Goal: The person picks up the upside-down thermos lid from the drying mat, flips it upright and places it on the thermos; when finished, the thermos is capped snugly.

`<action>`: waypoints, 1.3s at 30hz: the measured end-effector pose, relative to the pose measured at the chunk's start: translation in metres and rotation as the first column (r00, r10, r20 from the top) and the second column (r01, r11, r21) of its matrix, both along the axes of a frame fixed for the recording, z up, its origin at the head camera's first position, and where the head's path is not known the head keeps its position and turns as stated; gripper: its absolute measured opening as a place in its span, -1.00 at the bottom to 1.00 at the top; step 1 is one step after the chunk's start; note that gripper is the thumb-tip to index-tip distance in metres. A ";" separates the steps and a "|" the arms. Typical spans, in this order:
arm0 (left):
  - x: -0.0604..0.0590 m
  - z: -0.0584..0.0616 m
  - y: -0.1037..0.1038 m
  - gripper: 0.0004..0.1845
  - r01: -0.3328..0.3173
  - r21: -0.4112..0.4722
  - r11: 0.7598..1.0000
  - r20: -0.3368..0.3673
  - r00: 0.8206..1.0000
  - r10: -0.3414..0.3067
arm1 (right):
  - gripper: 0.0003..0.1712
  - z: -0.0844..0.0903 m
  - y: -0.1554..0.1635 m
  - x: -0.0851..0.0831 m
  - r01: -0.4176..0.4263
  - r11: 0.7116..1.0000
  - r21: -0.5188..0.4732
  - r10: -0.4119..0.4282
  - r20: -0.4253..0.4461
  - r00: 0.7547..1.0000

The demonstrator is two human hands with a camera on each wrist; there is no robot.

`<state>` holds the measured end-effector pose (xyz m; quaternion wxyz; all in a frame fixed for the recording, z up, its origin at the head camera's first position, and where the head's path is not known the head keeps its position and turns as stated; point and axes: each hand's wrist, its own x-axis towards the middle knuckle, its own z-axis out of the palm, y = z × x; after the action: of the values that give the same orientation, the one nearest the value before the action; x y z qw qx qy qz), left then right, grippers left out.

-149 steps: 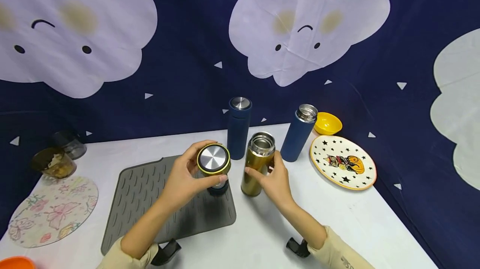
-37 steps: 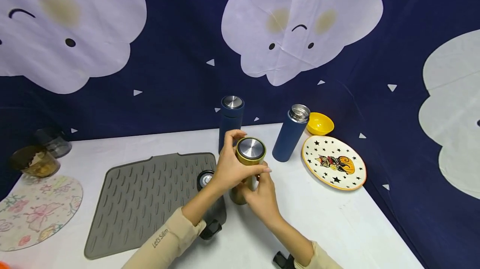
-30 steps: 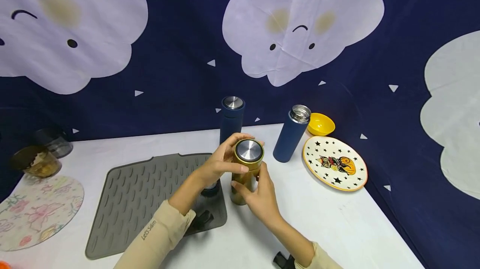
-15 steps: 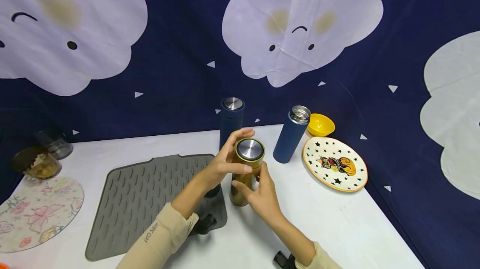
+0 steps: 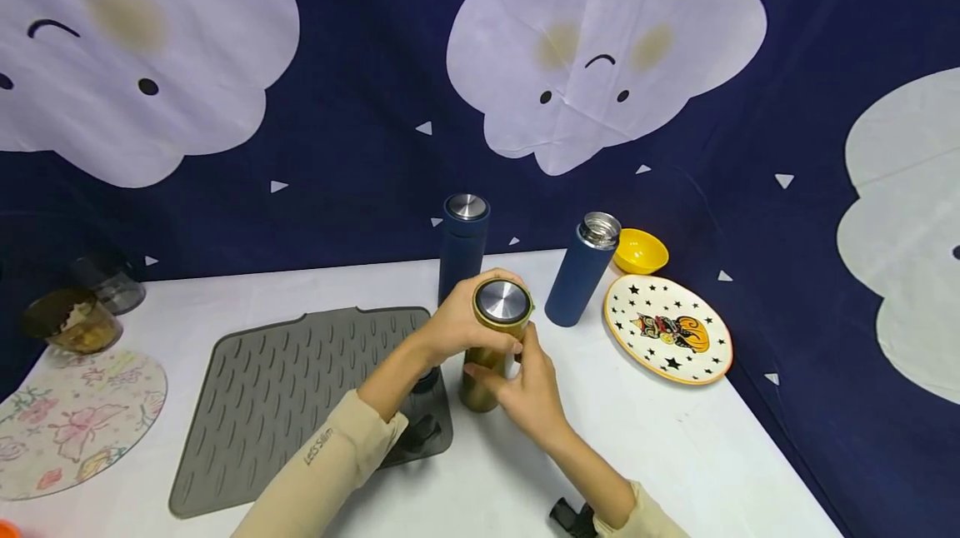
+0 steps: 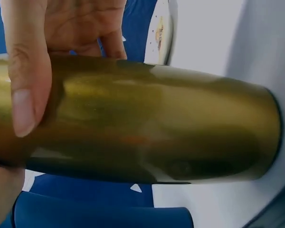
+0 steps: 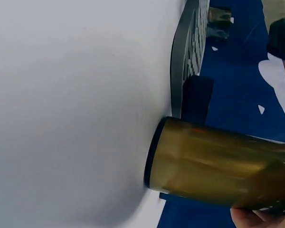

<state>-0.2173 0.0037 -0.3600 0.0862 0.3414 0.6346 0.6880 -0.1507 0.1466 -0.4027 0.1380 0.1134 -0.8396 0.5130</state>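
Observation:
A gold thermos [image 5: 478, 392] stands upright on the white table, just right of the grey mat [image 5: 300, 405]. Its lid [image 5: 502, 302], with a brushed silver top, sits on the mouth. My left hand [image 5: 465, 323] wraps round the lid, thumb in front and fingers behind. Lower down, my right hand [image 5: 528, 392] grips the thermos body, its thumb across the near side. The left wrist view shows the right thumb lying on the gold body [image 6: 156, 123]. On the mat, a small dark cylindrical piece [image 5: 427, 380] is partly hidden behind my left forearm.
Behind the hands stands a lidded blue thermos [image 5: 462, 251]; right of it is a lidless blue thermos [image 5: 581, 276]. A yellow bowl [image 5: 641, 251] and a star-patterned plate [image 5: 667, 328] lie farther right. At left are a round floral mat [image 5: 82, 425] and two see-through cups [image 5: 86, 334].
My left hand has brought the lid from above the mat onto the gold thermos. Over the last second it loosened and closed round the lid again, wrist turning. My right hand kept its grip.

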 end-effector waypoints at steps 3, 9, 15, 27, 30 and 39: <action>0.007 -0.001 -0.008 -0.22 -0.075 -0.048 0.996 0.032 0.997 0.077 | -0.28 0.002 0.001 -0.007 -0.013 1.000 -0.024 0.014 0.017 1.000; 0.031 -0.020 -0.049 -0.07 -0.355 -0.083 0.931 0.004 0.934 0.357 | -0.22 0.011 0.002 -0.047 0.136 0.991 0.000 -0.136 0.005 0.991; 0.057 -0.050 -0.100 -0.15 -0.454 -0.203 0.867 0.053 0.879 0.473 | -0.13 0.017 0.002 -0.103 0.296 0.955 0.021 -0.296 0.007 0.955; 0.054 -0.071 -0.116 -0.05 -0.454 -0.419 0.786 -0.037 0.874 0.485 | -0.10 0.010 0.002 -0.139 0.311 0.949 0.040 -0.314 0.107 0.943; 0.046 -0.077 -0.110 0.00 -0.441 -0.486 0.755 -0.049 0.876 0.480 | -0.04 0.010 0.004 -0.138 0.279 0.959 0.050 -0.284 0.123 0.951; 0.037 -0.089 -0.096 0.06 -0.418 -0.580 0.699 -0.143 0.897 0.419 | 0.21 0.011 0.004 -0.099 0.229 0.970 0.084 -0.244 0.282 0.928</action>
<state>-0.1799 -0.0921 -0.4489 0.0308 0.1433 0.8789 0.4539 -0.2496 0.1505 -0.3914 0.0712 -0.0618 -0.8707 0.4826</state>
